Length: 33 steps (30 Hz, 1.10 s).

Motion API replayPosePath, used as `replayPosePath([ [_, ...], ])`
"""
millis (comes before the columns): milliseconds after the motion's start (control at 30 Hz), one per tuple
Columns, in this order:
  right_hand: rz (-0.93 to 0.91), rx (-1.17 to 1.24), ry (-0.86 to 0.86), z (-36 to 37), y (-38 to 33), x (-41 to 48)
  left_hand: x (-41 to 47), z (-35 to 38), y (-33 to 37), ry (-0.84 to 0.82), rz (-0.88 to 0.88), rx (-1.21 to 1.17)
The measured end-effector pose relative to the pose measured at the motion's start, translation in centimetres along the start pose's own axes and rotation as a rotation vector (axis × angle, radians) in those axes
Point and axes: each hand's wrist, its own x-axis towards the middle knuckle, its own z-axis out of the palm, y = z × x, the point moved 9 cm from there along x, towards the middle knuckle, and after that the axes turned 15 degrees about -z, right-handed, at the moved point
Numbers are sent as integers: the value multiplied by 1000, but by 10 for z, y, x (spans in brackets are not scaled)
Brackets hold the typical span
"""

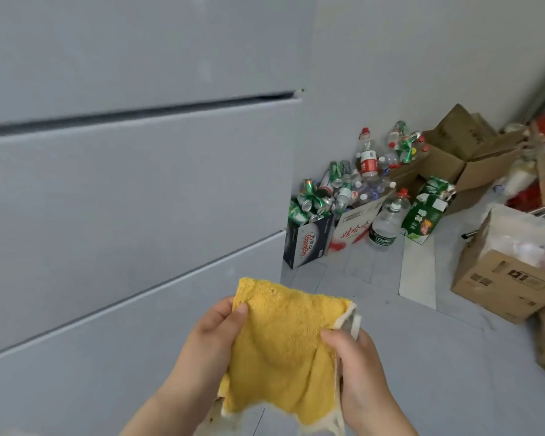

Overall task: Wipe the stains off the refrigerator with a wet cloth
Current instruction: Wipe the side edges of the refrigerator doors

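Refrigerator [123,190] is being shown across the left side, its grey door panels being divided by dark horizontal gaps. Low at centre, near its lower right corner, the yellow cloth [280,341] is being held spread between both hands. Left edge is being pinched by the left hand [208,341], thumb on top, fingers curled behind. Right edge is being gripped by the right hand [362,379], fingers closed round it. Farther right, a box of cans [306,247] and bottles [368,162] are being kept on the floor [422,357].
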Motion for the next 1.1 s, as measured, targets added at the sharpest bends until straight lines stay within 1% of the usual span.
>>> replayPosePath([
  [67, -45, 17, -11, -5, -37, -1, -18, 14, 27, 109, 101, 30],
  [133, -90, -38, -34, -14, -76, -6, -38, 35, 48, 232, 180, 105],
  [167, -113, -59, -44, -18, -91, -6, -50, 46, 57, 280, 214, 143],
  [200, -160, -103, -68, -25, -117, -8, -64, 66, 67, 295, 254, 150],
  [267, -241, -186, -123, -32, -150, -9, -81, 100, 75, 244, 261, 162],
  [300, -271, -227, -147, -34, -165, -10, -86, 117, 77, 185, 240, 135],
  [333, -308, -260, -168, -38, -180, -12, -87, 134, 76, 96, 184, 82],
  [400, -362, -314, -228, -39, -203, -14, -89, 164, 73, -140, 49, -46],
  [433, -397, -342, -264, -39, -215, -16, -93, 179, 74, -253, 51, -75],
  [467, -440, -364, -299, -37, -223, -17, -97, 188, 79, -325, 103, -47],
  [500, -489, -403, -322, -36, -229, -17, -101, 197, 83, -367, 154, -5],
  [567, -600, -552, -318, -35, -239, -16, -101, 208, 88, -393, 213, 48],
  [600, -653, -619, -300, -34, -243, -15, -99, 211, 91, -406, 223, 35],
  [667, -703, -686, -278, -34, -248, -10, -92, 218, 98, -425, 217, -20],
  [767, -698, -753, -293, -31, -249, 6, -72, 223, 107, -411, 189, -78],
  [800, -678, -726, -275, -34, -250, 14, -66, 225, 112, -412, 192, -100],
  [867, -558, -507, -260, -45, -250, 40, -55, 234, 128, -418, 221, -99],
  [900, -461, -369, -292, -47, -248, 52, -52, 238, 138, -418, 241, -77],
  [933, -372, -243, -362, -45, -248, 65, -48, 242, 152, -414, 287, -55],
  [967, -316, -163, -435, -44, -250, 74, -45, 243, 166, -379, 344, -29],
  [1000, -287, -132, -510, -41, -252, 87, -37, 241, 183, -312, 409, -5],
  [1100, -309, -231, -686, -30, -259, 117, -23, 222, 224, -43, 560, -36],
])
